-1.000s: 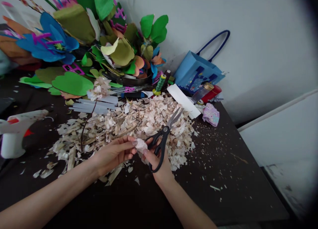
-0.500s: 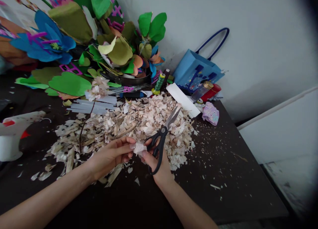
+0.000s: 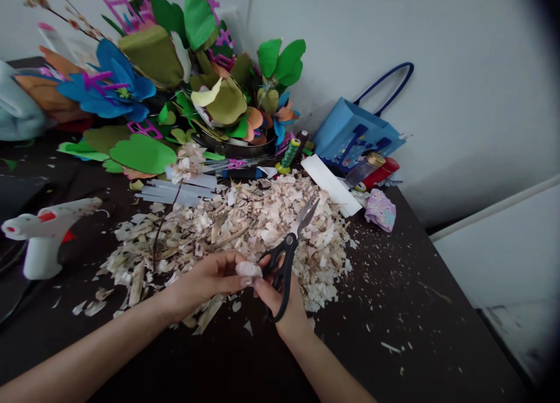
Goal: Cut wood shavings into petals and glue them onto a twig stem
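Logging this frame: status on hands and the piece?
Left hand pinching pale scrap. Right hand holds scissors, also touching scrap. Shavings pile just behind.

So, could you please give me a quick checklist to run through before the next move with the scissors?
1. Left hand pinching the pale scrap: ok.
2. Right hand hooked through the scissors handles: ok.
3. Blades shut, pointing away over the shavings pile: ok.
4. Fingertips away from the blades: ok.
5. Glue gun well to the left, apart from both hands: ok.
6. Scrap's cut line: cannot tell.
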`<state>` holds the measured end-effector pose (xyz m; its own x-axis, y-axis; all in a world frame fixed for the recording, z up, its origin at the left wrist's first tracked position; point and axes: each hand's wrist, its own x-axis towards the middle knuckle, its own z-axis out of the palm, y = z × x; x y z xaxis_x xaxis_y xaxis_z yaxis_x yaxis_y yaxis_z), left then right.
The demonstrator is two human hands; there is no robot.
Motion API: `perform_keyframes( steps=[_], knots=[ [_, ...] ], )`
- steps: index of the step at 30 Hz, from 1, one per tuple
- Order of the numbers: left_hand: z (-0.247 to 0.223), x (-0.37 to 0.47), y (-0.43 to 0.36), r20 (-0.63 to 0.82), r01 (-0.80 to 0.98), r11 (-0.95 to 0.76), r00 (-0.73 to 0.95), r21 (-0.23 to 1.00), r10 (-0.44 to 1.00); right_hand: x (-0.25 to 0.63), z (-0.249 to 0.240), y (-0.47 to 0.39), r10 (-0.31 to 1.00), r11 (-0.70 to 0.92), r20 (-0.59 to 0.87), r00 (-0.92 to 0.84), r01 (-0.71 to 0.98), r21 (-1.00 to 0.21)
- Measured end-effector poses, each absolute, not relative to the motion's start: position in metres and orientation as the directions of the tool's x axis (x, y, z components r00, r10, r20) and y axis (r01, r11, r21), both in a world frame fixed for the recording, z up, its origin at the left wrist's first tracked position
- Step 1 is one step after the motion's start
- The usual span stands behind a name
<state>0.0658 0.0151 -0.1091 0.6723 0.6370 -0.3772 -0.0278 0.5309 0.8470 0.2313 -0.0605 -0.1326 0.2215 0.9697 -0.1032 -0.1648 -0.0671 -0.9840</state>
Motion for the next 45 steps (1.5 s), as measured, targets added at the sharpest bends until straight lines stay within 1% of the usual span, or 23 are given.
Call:
perform_keyframes(
  steps=[3,8,11,14,17,22,27,30,34,39,45],
  knots=[
    [-0.107,0.065,0.015,-0.406,-0.021,0.551,0.653,0.835,0.639,0.230,-0.130,-0.061,0.964,-0.102,-0.155,0.215,-0.238,-0.966],
    [-0.107,0.065,0.014,-0.439,-0.056,0.606,0.637,0.794,0.634,0.226,-0.129,-0.060,0.958,-0.093,-0.179,0.225,-0.346,-0.933],
    [-0.109,0.066,0.014,-0.454,-0.086,0.643,0.637,0.761,0.623,0.226,-0.130,-0.059,0.955,-0.090,-0.186,0.229,-0.375,-0.923],
    [-0.110,0.066,0.013,-0.471,-0.072,0.652,0.632,0.755,0.615,0.227,-0.131,-0.058,0.962,-0.094,-0.182,0.203,-0.380,-0.920],
    [-0.109,0.065,0.014,-0.446,-0.062,0.635,0.658,0.770,0.606,0.228,-0.129,-0.058,0.963,-0.114,-0.194,0.187,-0.369,-0.922],
    [-0.107,0.065,0.013,-0.371,-0.010,0.522,0.692,0.853,0.619,0.226,-0.129,-0.059,0.949,-0.093,-0.177,0.261,-0.305,-0.948],
    [-0.113,0.068,0.011,-0.327,-0.002,0.455,0.694,0.891,0.642,0.227,-0.131,-0.061,0.961,-0.098,-0.162,0.224,-0.274,-0.957],
    [-0.115,0.068,0.011,-0.305,-0.005,0.438,0.711,0.899,0.634,0.227,-0.129,-0.061,0.961,-0.101,-0.171,0.215,-0.301,-0.948],
    [-0.113,0.067,0.012,-0.251,-0.045,0.421,0.742,0.906,0.621,0.226,-0.125,-0.060,0.964,-0.105,-0.188,0.188,-0.381,-0.919],
    [-0.111,0.066,0.013,-0.286,0.000,0.428,0.745,0.904,0.603,0.227,-0.123,-0.058,0.962,-0.130,-0.224,0.155,-0.462,-0.877],
    [-0.112,0.068,0.011,-0.290,-0.044,0.481,0.748,0.876,0.597,0.228,-0.121,-0.054,0.962,-0.180,-0.261,0.075,-0.543,-0.820]
  ],
)
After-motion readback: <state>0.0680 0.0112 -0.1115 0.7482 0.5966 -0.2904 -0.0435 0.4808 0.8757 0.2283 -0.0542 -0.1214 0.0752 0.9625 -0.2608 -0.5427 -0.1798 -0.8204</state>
